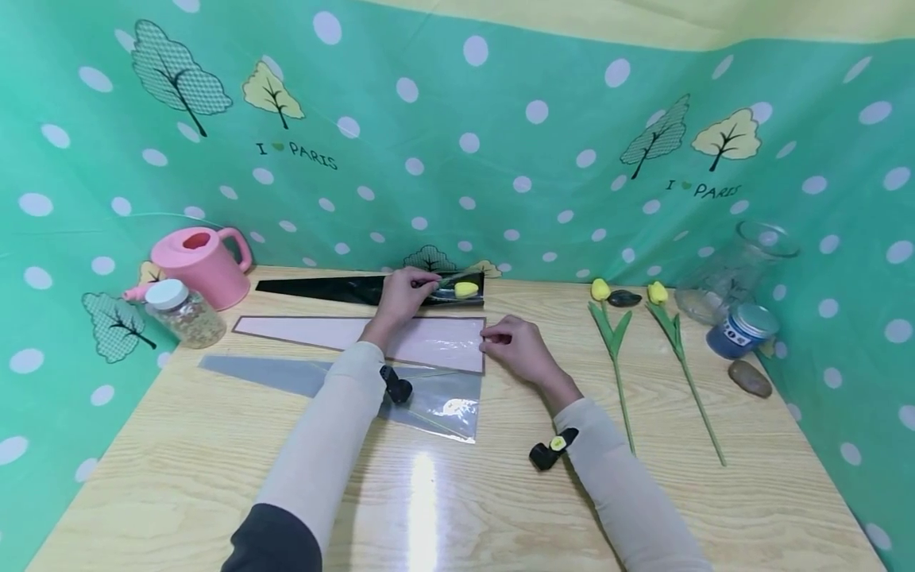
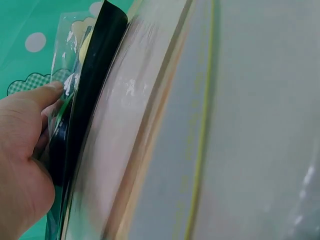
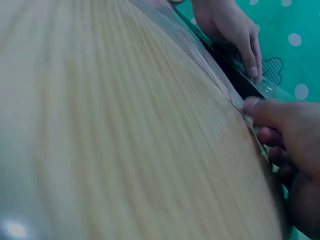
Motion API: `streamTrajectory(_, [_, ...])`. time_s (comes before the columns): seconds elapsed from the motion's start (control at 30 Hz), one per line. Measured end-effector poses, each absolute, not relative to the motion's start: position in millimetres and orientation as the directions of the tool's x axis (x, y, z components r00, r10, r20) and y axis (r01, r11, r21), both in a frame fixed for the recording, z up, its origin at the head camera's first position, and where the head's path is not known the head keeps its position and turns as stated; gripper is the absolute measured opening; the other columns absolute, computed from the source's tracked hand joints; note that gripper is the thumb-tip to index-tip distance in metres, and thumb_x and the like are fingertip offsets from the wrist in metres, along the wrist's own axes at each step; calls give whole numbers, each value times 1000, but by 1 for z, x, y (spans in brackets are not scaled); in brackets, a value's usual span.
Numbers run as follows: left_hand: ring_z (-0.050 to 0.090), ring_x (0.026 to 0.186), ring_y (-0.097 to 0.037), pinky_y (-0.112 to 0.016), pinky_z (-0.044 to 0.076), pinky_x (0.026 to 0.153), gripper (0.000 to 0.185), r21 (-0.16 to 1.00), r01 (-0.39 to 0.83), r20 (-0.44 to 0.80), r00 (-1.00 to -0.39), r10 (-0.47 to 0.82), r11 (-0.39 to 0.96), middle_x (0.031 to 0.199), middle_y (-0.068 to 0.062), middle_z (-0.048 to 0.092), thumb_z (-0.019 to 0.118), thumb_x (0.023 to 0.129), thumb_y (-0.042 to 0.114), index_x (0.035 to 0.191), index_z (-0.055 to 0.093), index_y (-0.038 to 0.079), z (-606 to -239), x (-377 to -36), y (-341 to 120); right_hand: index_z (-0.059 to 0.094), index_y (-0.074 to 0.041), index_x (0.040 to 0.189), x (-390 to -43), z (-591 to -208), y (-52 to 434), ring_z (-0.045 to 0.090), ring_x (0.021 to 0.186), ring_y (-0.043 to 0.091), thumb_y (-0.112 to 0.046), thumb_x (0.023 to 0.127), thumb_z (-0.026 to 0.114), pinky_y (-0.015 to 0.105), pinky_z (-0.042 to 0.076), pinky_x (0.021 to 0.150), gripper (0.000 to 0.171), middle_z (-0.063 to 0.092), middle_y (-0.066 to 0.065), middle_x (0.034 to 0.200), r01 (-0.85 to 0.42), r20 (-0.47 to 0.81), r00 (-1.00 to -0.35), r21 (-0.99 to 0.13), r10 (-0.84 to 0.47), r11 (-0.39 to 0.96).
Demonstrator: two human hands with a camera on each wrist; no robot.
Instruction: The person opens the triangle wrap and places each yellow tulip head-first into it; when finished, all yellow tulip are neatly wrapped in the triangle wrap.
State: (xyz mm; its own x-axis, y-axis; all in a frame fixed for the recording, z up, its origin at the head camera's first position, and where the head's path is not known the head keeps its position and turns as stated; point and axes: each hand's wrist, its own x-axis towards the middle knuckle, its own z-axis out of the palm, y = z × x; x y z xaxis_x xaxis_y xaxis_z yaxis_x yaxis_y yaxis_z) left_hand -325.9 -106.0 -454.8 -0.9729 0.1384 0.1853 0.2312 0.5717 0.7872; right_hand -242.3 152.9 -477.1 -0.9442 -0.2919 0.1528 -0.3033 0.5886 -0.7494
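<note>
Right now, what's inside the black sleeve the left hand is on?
A yellow tulip lies at the wide end of the black sleeve, behind clear film. The left hand covers most of its stem.

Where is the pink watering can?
In the head view, the pink watering can stands at the table's far left corner, just behind the white-lidded jar.

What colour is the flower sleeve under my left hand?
Black sleeve, under the left hand; clearest in the head view.
</note>
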Motion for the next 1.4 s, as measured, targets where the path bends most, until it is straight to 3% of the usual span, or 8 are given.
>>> streamTrajectory(0.47, [57,135,-32,-50,44,117,25,775,243,206,-970,131,583,134,-11,68,71,99,20,123,76,12,-454,-322,-111,82,-8,101,-238,-477,141,68,89,19,-10,91,79,33,61,82,11,75,6,95,-357,240,-933,-722,-270,592])
streamTrajectory(0.77, [60,133,-26,-49,44,116,25,834,254,257,-964,64,489,133,-6,71,70,100,30,121,77,18,-440,-287,-123,83,-8,98,-238,-476,144,70,88,18,-9,91,78,33,61,82,8,75,5,93,-373,265,-928,-681,-263,630])
streamTrajectory(0.93, [66,122,-25,-46,54,104,24,883,225,201,-974,100,412,127,-7,72,71,99,27,119,78,15,-444,-261,-126,82,-7,97,-237,-477,143,70,88,19,-11,91,79,35,61,83,8,76,5,93,-381,274,-925,-675,-265,631])
streamTrajectory(1.23, [65,128,-26,-48,51,110,29,899,158,63,-969,237,409,133,-6,70,75,96,24,124,75,17,-457,-244,-128,80,-7,97,-234,-476,143,68,88,19,-9,92,76,33,60,81,6,73,6,94,-394,299,-919,-659,-258,641])
streamTrajectory(1.4, [64,126,-25,-45,51,109,32,922,138,42,-964,262,361,134,-5,70,78,94,19,126,74,17,-463,-241,-131,78,-6,99,-234,-466,142,63,84,17,-8,94,74,24,56,72,7,70,6,93,-386,301,-922,-697,-243,604])
